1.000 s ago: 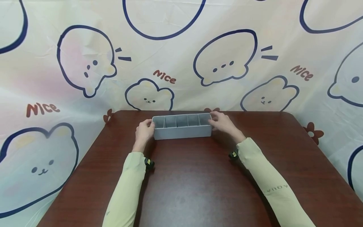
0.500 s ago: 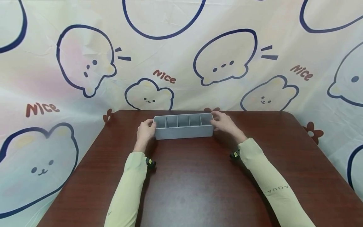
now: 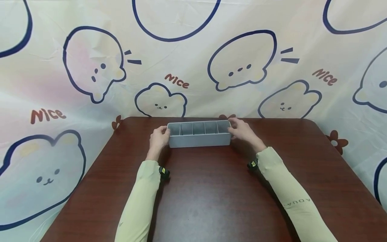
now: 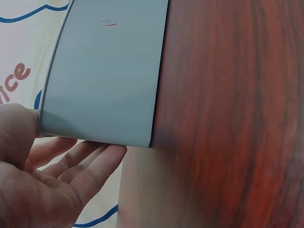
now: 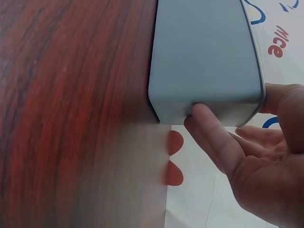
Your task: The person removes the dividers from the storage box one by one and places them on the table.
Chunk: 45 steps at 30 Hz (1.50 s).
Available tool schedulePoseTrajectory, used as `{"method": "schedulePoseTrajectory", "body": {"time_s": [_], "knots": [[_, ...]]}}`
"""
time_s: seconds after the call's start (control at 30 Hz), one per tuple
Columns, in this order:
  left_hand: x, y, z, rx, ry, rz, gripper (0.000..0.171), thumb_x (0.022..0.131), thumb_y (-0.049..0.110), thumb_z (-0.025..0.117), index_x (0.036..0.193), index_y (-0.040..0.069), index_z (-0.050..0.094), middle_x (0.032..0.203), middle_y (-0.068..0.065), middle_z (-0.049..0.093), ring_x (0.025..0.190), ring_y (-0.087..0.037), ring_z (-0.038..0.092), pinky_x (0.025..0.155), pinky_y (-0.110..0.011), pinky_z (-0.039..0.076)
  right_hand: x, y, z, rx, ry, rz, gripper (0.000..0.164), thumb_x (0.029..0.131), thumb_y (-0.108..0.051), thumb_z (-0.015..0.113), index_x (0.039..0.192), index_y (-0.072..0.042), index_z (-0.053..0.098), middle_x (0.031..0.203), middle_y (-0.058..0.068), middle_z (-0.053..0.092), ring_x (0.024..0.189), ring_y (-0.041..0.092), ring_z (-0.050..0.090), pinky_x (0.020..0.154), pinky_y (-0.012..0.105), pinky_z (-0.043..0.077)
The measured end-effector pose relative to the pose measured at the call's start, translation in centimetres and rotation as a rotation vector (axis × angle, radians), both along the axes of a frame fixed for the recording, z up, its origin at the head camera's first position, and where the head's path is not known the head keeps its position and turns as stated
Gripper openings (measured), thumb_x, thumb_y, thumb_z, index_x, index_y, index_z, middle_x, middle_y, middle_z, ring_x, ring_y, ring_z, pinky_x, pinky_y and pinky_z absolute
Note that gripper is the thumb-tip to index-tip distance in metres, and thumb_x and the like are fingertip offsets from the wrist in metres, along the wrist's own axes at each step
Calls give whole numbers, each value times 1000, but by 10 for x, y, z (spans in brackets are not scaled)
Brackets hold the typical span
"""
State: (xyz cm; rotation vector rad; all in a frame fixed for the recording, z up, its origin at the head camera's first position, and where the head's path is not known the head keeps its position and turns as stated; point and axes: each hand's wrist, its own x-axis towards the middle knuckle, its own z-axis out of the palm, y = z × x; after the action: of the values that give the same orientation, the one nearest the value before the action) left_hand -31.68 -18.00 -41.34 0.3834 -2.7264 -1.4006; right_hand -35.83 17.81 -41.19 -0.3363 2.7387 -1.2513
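Note:
A long grey organizer box (image 3: pixel 199 140) stands near the far edge of the table, its row of several compartments open toward me and bare inside. At its left end my left hand (image 3: pixel 158 138) grips it, the thumb at the top rim and the fingers (image 4: pixel 102 168) against the end wall. My right hand (image 3: pixel 244 131) holds the opposite end the same way, with fingertips (image 5: pixel 203 114) on the end wall low down and the thumb at the rim. A small red mark (image 4: pixel 108 23) shows on the box's long side in the left wrist view.
The dark brown wooden table (image 3: pixel 199 195) reaches back to a pale curtain (image 3: pixel 193 64) printed with cartoon bears, which also hangs along both sides. Black wrist cameras (image 3: pixel 164 172) sit at the cuffs of the light green sleeves (image 3: pixel 137 198).
The organizer box has slid a little to the right, with both hands keeping their hold on its ends. The head view has also shifted slightly.

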Motion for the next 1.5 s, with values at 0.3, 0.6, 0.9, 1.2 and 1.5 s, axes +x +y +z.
{"method": "schedulePoseTrajectory", "body": {"time_s": [0.3,0.6,0.9,1.2,1.5], "knots": [[-5,8,0,5,-10,-20,45,102,35,46,144,17,49,137,-12,58,99,-27,64,80,-37,54,2,10,0,5,-22,-4,57,98,-22,53,150,-11,35,135,25,54,92,30,70,74,39,59],[-8,11,-1,-2,1,-43,45,102,35,45,143,17,50,135,-11,59,97,-27,64,79,-37,53,3,16,2,-17,-25,4,57,97,-21,54,150,-11,35,138,24,53,95,31,70,72,37,60],[-12,16,-3,-14,9,-30,44,102,35,46,142,18,51,136,-11,59,104,-29,62,89,-44,52,1,22,2,-26,-33,15,57,98,-20,53,151,-12,35,135,25,55,89,29,72,71,37,60],[-15,25,-3,-18,26,-32,42,101,34,47,140,17,53,137,-12,58,115,-32,58,98,-51,47,2,30,-2,-25,-6,6,58,98,-21,53,152,-10,34,138,25,54,92,28,71,71,37,60],[-16,32,-4,-20,22,-42,43,101,33,47,140,16,52,138,-12,57,113,-30,57,98,-50,47,3,38,-4,-1,-11,11,57,99,-23,51,152,-14,33,139,24,52,87,27,72,73,39,59]]}}
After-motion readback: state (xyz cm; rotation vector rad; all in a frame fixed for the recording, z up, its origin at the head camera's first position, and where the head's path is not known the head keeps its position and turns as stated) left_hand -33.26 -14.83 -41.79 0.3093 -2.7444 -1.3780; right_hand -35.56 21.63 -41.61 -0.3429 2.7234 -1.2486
